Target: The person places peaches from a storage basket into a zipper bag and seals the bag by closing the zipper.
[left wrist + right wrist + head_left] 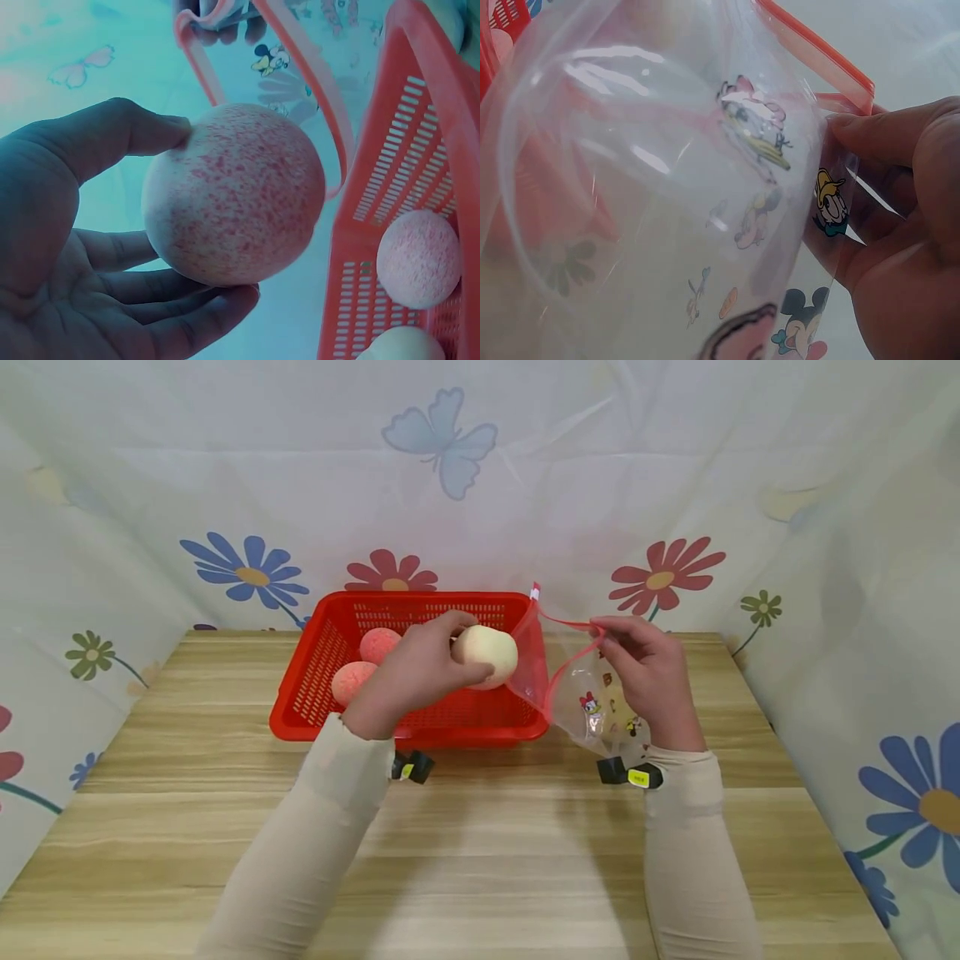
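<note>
My left hand (408, 672) grips a pale peach (491, 653) above the right side of a red plastic basket (465, 737). In the left wrist view this peach (236, 195) shows red speckles, with the thumb on top and fingers beneath. My right hand (660, 681) pinches the edge of a clear zip bag (585, 697) with a red zip and cartoon prints. The bag's mouth is spread and faces the peach. In the right wrist view thumb and fingers hold the bag's upper edge (844, 124).
Two pink peaches, one at the back (380, 644) and one nearer (352, 682), lie in the basket's left part. The basket stands on a wood-grain table (480, 860). A flower-printed cloth (525, 510) hangs behind and at both sides.
</note>
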Demonstrator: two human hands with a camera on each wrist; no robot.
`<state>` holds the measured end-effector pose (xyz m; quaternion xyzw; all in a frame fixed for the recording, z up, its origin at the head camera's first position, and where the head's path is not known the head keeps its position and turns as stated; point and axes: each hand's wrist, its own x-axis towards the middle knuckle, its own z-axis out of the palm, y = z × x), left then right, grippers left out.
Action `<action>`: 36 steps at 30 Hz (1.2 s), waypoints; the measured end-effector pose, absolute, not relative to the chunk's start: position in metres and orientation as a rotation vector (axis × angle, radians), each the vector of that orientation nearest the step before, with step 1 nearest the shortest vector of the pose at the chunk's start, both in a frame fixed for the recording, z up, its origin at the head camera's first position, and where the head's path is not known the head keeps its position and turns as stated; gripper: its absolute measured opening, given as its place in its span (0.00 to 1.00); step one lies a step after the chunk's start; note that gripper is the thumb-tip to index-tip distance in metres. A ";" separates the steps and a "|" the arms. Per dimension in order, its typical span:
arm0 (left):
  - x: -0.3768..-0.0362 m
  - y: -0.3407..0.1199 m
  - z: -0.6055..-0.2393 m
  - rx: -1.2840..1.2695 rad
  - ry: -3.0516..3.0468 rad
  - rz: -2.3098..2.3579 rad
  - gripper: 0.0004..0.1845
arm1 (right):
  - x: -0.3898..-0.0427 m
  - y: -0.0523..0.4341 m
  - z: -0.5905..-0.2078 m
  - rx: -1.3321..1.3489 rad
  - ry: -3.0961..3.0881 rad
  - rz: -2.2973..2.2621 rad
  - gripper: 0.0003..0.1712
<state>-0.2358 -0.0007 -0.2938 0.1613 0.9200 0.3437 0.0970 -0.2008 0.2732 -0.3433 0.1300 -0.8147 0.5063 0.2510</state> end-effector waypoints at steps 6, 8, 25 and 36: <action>-0.234 0.007 -0.297 0.527 2.721 1.109 0.34 | -0.200 0.273 -0.343 0.353 -2.218 1.375 0.15; -0.233 0.010 -0.297 0.543 2.732 1.116 0.34 | -0.200 0.273 -0.343 0.345 -2.224 1.369 0.15; -0.233 0.039 -0.315 0.675 2.688 1.171 0.33 | -0.202 0.273 -0.345 0.330 -2.230 1.380 0.15; -0.235 0.051 -0.321 0.722 2.744 1.090 0.34 | -0.201 0.273 -0.343 0.340 -2.223 1.387 0.15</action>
